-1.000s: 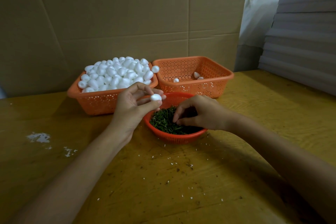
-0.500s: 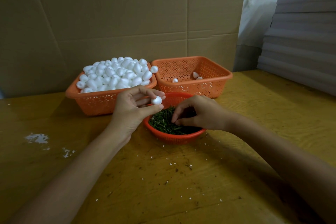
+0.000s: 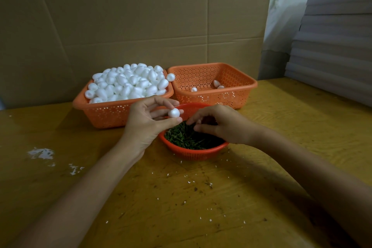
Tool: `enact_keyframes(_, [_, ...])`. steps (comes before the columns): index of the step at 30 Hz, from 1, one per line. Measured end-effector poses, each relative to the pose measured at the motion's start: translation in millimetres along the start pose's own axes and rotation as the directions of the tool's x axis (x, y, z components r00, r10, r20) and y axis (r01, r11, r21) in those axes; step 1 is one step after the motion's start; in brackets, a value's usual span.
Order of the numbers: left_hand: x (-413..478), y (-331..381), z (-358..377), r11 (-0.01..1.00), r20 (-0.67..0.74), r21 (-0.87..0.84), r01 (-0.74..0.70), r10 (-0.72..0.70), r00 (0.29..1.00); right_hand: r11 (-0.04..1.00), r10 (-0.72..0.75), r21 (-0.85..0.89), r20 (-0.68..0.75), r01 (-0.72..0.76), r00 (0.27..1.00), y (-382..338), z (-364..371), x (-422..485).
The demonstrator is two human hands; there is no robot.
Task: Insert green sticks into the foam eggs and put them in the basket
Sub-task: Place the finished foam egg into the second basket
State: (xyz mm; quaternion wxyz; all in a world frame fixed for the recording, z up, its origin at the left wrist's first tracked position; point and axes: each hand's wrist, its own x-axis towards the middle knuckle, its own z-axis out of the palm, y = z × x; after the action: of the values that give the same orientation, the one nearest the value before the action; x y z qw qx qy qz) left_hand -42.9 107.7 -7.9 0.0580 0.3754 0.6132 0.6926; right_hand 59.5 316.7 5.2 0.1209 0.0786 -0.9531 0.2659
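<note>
My left hand [image 3: 145, 125] pinches a white foam egg [image 3: 174, 112] between thumb and fingertips, just above the left rim of the round red bowl [image 3: 193, 153]. The bowl holds a heap of green sticks [image 3: 187, 139]. My right hand [image 3: 223, 125] hovers over those sticks with its fingers curled down, the fingertips close to the egg. Whether a stick sits between its thumb and index finger is not visible. Behind stand an orange basket [image 3: 104, 112] heaped with several foam eggs [image 3: 128, 82] and a second orange basket [image 3: 237, 94] with three eggs [image 3: 216, 83] inside.
The baskets stand against a cardboard wall [image 3: 141, 26] at the back of the wooden table [image 3: 181, 207]. Grey foam sheets [image 3: 332, 50] are stacked at the right. White crumbs [image 3: 41, 153] lie on the table at the left, and small flecks lie in front of the bowl.
My left hand has turned the egg and lowered it slightly toward the bowl. My right hand's fingertips have come up a little from the sticks and shifted left toward the egg.
</note>
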Motion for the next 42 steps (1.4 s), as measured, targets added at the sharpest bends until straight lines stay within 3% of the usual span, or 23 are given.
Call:
enact_keyframes(17, [0.0, -1.7, 0.7, 0.999, -0.007, 0.001, 0.034, -0.034, 0.999, 0.991, 0.044, 0.133, -0.158, -0.023, 0.986, 6.9, -2.7, 1.1])
enact_keyframes(24, [0.0, 1.9, 2.7, 0.998, -0.053, -0.032, 0.053, -0.055, 0.997, 0.907, 0.162, 0.415, -0.182, -0.074, 0.970, 5.8, -1.6, -1.1])
enact_keyframes(32, [1.5, -2.1, 1.9, 0.998, -0.021, 0.067, 0.017, -0.015, 1.000, 0.798, 0.156, 0.603, -0.201, -0.003, 0.967, 0.0, 2.7, -2.7])
enact_keyframes(42, [2.4, -5.3, 0.8, 0.999, -0.008, 0.037, 0.010, -0.010, 1.000, 0.791, 0.125, 0.611, -0.203, 0.026, 0.971, 4.0, 2.2, -2.1])
